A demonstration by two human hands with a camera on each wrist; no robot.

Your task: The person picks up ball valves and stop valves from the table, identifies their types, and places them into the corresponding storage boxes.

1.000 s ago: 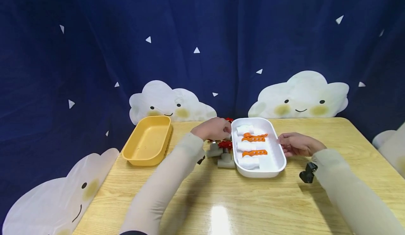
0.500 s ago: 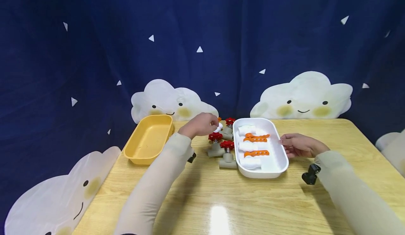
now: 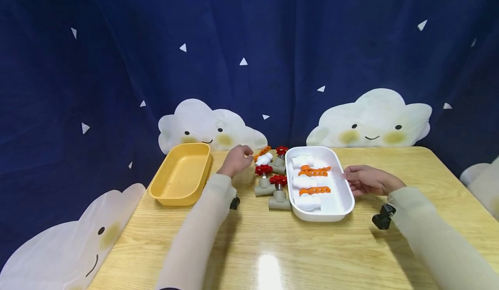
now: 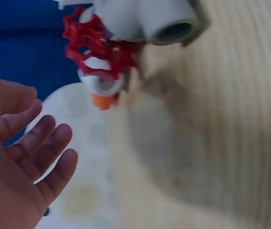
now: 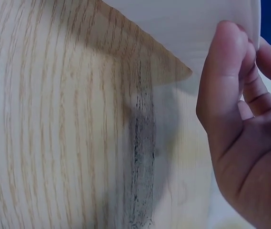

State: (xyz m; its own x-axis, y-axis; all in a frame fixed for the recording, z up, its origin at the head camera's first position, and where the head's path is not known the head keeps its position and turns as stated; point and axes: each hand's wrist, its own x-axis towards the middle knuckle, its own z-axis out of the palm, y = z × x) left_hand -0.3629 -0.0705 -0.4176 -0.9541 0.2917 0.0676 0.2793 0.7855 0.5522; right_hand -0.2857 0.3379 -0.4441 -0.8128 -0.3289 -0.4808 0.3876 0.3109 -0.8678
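Observation:
My left hand [image 3: 237, 160] hovers just left of a white ball valve [image 3: 264, 159] with an orange handle [image 3: 262, 153]. Its fingers are loosely curved, with nothing between them; the left wrist view shows a gap between the hand [image 4: 25, 157] and the red handwheel [image 4: 99, 47]. Several grey gate valves [image 3: 279, 200] with red handwheels stand beside the white valve. At the right side of a white tray [image 3: 338, 194], my right hand [image 3: 368, 180] pinches the rim between thumb [image 5: 223, 71] and fingers. White valves [image 3: 305, 181] with orange handles [image 3: 315, 190] lie inside the tray.
A yellow tray [image 3: 181, 173] stands at the table's left, near the back edge. The wooden table [image 3: 312, 251] meets a dark blue curtain [image 3: 234, 30] with cloud shapes behind. A small black wrist camera [image 3: 383, 216] hangs under the right sleeve.
My left hand has moved left, away from the white tray, and let go of the white ball valve, which now lies behind the grey valves. The right hand stays at the tray rim.

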